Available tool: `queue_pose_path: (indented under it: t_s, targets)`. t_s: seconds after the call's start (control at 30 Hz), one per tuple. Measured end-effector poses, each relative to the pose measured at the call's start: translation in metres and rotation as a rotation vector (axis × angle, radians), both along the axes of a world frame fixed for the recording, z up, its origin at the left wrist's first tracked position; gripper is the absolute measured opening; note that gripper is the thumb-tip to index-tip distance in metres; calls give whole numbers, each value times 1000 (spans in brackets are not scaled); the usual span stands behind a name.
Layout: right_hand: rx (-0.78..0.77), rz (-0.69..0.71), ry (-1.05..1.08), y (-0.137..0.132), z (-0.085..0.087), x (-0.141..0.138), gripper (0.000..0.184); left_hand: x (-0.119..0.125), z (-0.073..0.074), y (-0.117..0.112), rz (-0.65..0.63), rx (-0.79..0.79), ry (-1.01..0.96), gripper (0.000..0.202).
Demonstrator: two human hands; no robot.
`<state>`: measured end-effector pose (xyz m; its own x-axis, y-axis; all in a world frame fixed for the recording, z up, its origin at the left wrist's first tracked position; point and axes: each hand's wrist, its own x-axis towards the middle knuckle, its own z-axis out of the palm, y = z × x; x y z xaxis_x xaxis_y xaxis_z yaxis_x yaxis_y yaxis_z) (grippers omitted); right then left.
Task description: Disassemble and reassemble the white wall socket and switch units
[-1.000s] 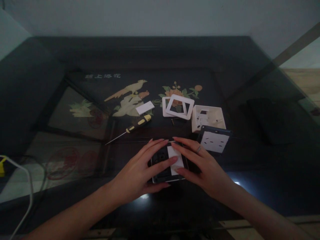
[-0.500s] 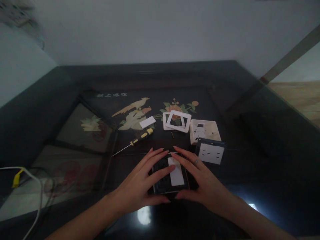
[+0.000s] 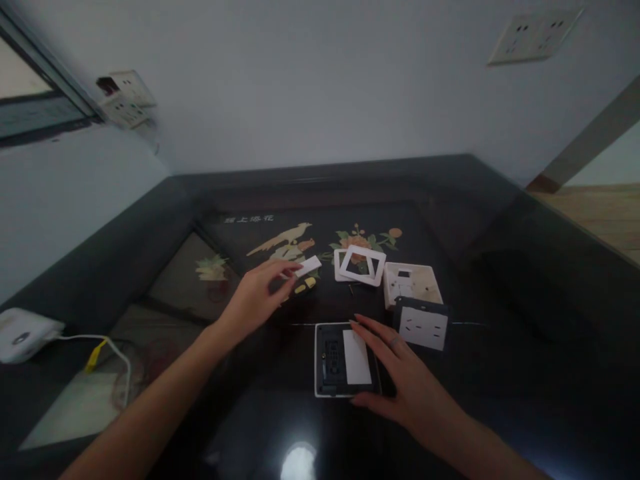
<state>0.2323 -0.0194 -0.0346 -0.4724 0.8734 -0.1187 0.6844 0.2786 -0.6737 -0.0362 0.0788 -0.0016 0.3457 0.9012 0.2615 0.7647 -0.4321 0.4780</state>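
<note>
A dark switch module (image 3: 333, 360) in a pale frame lies on the black table near me, with one white rocker (image 3: 357, 357) fitted on its right half. My right hand (image 3: 400, 383) lies flat along its right side, fingers stretched over the top corner and thumb at the bottom edge. My left hand (image 3: 257, 297) reaches forward and pinches the left end of a small loose white rocker (image 3: 309, 266) on the table. A yellow-and-black screwdriver (image 3: 306, 287) lies just under that hand, mostly hidden.
Two stacked white frames (image 3: 361, 265), a white back box (image 3: 411, 283) and a socket faceplate (image 3: 423, 327) lie right of centre. A white device (image 3: 20, 332) with a cable and yellow clip (image 3: 96, 355) sits at the left. Walls close the table's far and left sides.
My left hand left the switch module and moved forward-left to the loose white rocker. My right hand stays on the module. The camera tilted up, showing more wall.
</note>
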Motion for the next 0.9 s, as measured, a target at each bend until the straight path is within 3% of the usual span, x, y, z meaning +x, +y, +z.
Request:
queue_pose_path:
  t_s: [0.13,0.23,0.4,0.6,0.73,0.9]
  targets:
    - [-20,-30,-20,0,1,0,80,3,-16,46,61,-54,117,28]
    - [-19,-30,-21,0,0,0,81,9,-31,62,72,-83,190,30]
    - [-18,-23,-30,-1,-3,3,80,12,-43,71,41,-88,251,29]
    - [-7,-9,-46,1,-5,3,79,-7,-35,88,-93,-60,256,28]
    - [-9,-8,-51,2,-4,1,79,-12,-37,87,9,-13,245,36]
    - [-4,-12,-44,0,-3,2,80,9,-42,71,177,5,275,52]
